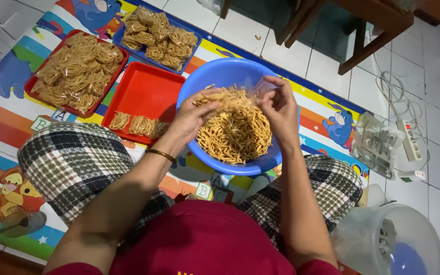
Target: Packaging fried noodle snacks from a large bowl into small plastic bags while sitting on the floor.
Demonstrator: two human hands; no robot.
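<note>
Seated on a bright play mat [6,127], over a blue bowl [220,71] of fried sticks [238,135]. Left hand [192,116] closed on a bunch of sticks, right hand [278,104] pinching open what seems a clear bag [255,85]. Filling step; next calls for feeding the bunch in cleanly. Packed bags on red tray [146,89] nearby.

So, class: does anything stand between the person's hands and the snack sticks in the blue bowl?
Nothing visible does. The left hand already grips a bunch of snack sticks above the blue bowl; the right hand holds a clear bag beside it.
</note>
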